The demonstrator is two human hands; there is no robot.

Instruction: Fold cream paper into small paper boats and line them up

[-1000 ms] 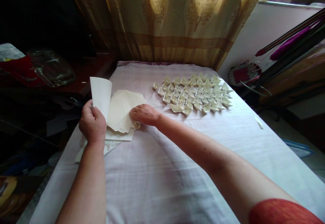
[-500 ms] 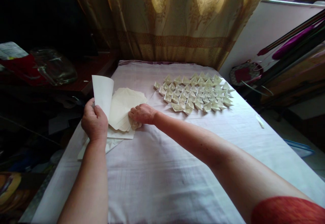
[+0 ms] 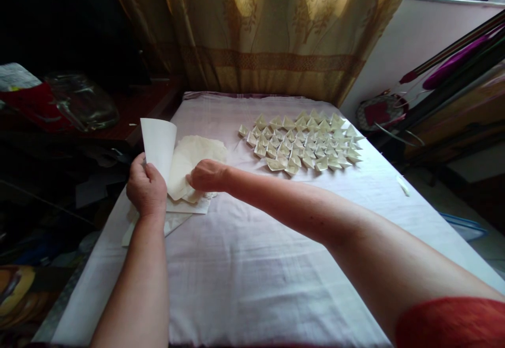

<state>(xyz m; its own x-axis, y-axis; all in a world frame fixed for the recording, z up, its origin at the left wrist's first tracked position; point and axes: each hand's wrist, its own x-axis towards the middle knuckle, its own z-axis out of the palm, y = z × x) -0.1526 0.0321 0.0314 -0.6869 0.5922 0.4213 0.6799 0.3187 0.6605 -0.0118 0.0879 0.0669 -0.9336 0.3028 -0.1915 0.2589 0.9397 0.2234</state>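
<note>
My left hand (image 3: 148,186) is closed around the lower left edge of a white sheet (image 3: 158,145), which stands raised and curved like an opened cover. Beside it lies a loose stack of cream paper sheets (image 3: 193,153) with uneven edges. Over the lower right of that stack is my right hand (image 3: 207,175), its fingers curled and pinched at the cream paper; the fingertips are partly hidden. Beneath the stack, a flat white page (image 3: 191,207) shows its front edge. Further right, rows of small folded paper boats (image 3: 300,143) stand close together.
A pale cloth covers the table (image 3: 244,264). Behind it hangs a gold curtain (image 3: 268,32). On the left, a glass jar (image 3: 84,103) and a red container (image 3: 37,106) stand on a dark surface. A small white scrap (image 3: 403,185) lies near the right edge.
My right hand has shifted left and slightly up, from the right edge of the cream sheets to further over them. My left hand keeps holding the white sheet up.
</note>
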